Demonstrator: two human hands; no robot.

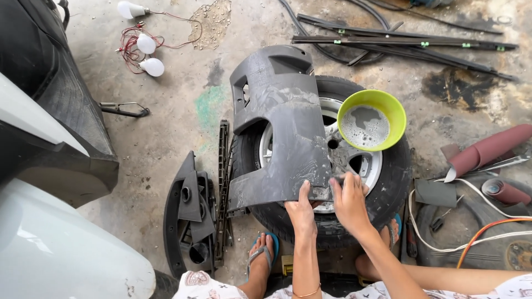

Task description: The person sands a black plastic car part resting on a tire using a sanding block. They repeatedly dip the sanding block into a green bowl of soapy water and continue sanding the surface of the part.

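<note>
A grey plastic car trim panel [282, 127] lies wet and scuffed across a wheel with a black tyre [396, 171] on the concrete floor. My left hand [302, 210] grips the panel's near edge. My right hand [349, 202] presses down on the panel's near right corner, fingers closed over something small that I cannot make out. A green bowl [390, 108] of soapy water rests on the wheel's rim, just beyond my right hand.
Black trim pieces [191, 216] lie left of the tyre. A car body [50, 166] fills the left side. Rolls of reddish sandpaper [487, 149], cables [482, 232], long black strips [404, 44] and white bulbs on red wires [145, 47] lie around. My sandalled feet [265, 254] are below.
</note>
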